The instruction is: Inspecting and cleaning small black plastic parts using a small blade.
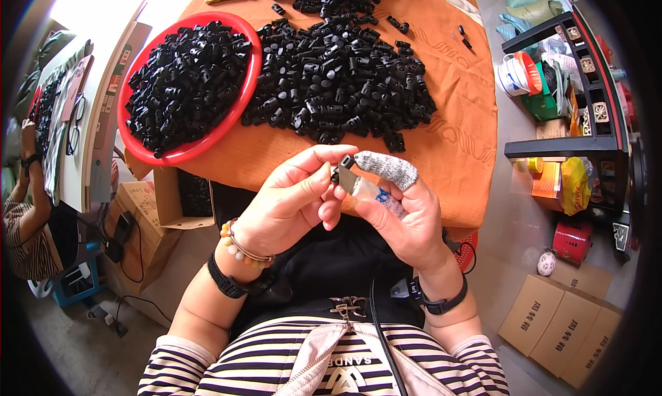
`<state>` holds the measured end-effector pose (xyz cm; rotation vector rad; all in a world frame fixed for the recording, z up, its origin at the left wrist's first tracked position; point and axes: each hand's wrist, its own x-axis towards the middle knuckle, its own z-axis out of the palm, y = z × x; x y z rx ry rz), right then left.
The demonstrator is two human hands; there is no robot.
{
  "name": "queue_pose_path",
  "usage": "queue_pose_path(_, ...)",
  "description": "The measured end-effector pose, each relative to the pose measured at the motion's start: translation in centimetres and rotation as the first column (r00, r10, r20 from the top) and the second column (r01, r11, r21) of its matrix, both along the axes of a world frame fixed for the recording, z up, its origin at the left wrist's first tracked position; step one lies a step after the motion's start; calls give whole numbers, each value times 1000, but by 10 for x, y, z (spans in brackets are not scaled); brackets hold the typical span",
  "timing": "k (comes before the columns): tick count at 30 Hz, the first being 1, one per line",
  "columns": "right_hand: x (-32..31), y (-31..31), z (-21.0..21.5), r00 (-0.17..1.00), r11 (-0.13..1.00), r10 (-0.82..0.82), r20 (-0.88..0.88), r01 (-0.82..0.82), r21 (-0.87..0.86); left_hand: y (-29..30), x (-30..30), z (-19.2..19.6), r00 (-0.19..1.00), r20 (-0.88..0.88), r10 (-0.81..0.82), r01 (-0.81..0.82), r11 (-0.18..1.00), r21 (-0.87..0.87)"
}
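My left hand (293, 196) pinches a small black plastic part (336, 176) between thumb and fingers, just over the table's near edge. In my right hand (417, 223) is a small flat blade (348, 181) with a white wrapped handle (378, 196) marked in blue. The blade's end meets the black part, and my left fingers hide some of that contact. A grey knitted cover (387, 168) sleeves my right index finger. Beyond both hands lies a wide heap of similar black parts (338, 78). Many more fill a red basin (254, 72) at the left.
An orange cloth (455, 141) covers the table. Below its left side stands an open cardboard box (165, 199) with black parts inside. To the right are a dark shelf frame (562, 147) and flat cartons (562, 327). A person's arm (31, 210) shows at far left, possibly reflected.
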<state>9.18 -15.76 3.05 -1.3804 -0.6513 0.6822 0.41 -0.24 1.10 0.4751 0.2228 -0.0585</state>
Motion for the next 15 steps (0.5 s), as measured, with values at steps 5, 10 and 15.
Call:
queue_pose_path(5,0,2,1,1000,999,27,-5,-27,34,1,1,-5,998,58,-17,19,999,-37)
queue_pose_path(10,1,-1,-2,999,1000,-7,35,8,-28,0,1,-3,1000,15,7,-7,1000,-7)
queue_pose_path(15,0,0,-1,999,998,-42,-4,42,-44,0,0,-3,1000,21,0,0,1000,-5)
